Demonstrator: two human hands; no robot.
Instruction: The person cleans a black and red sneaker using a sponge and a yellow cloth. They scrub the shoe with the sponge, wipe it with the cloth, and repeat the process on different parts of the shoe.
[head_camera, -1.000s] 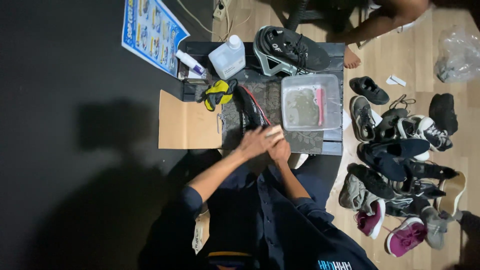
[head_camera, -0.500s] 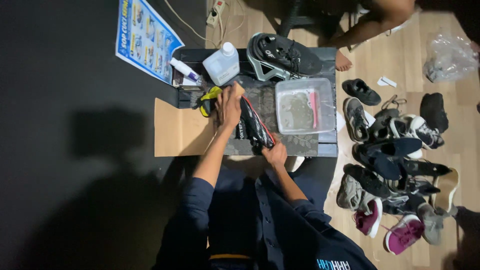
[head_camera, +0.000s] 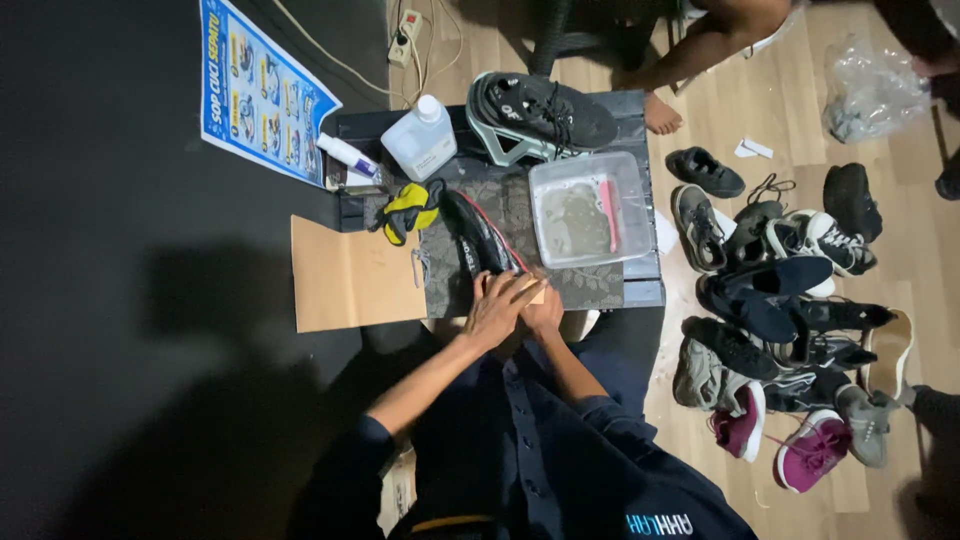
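A black shoe with a red stripe (head_camera: 478, 240) lies lengthwise on a patterned mat (head_camera: 590, 285) on the low dark table (head_camera: 645, 292). My left hand (head_camera: 495, 305) is at the shoe's near end, closed around a pale wooden brush (head_camera: 536, 293) pressed against it. Right beside it, touching it, my right hand (head_camera: 546, 316) grips the near end of the shoe. The two hands overlap and hide the shoe's heel.
A clear tub of murky water (head_camera: 583, 212) with a pink brush, a large black sneaker (head_camera: 540, 118), a white bottle (head_camera: 420, 140), a tube (head_camera: 346, 156), a yellow-black cloth (head_camera: 407, 210). Cardboard (head_camera: 345, 272) at left. Several shoes (head_camera: 780, 320) piled on the wooden floor at right. Another person's bare foot (head_camera: 660, 115).
My left hand with the brush has drawn back from the shoe's far end to its near end, meeting my right hand. The view has shifted slightly.
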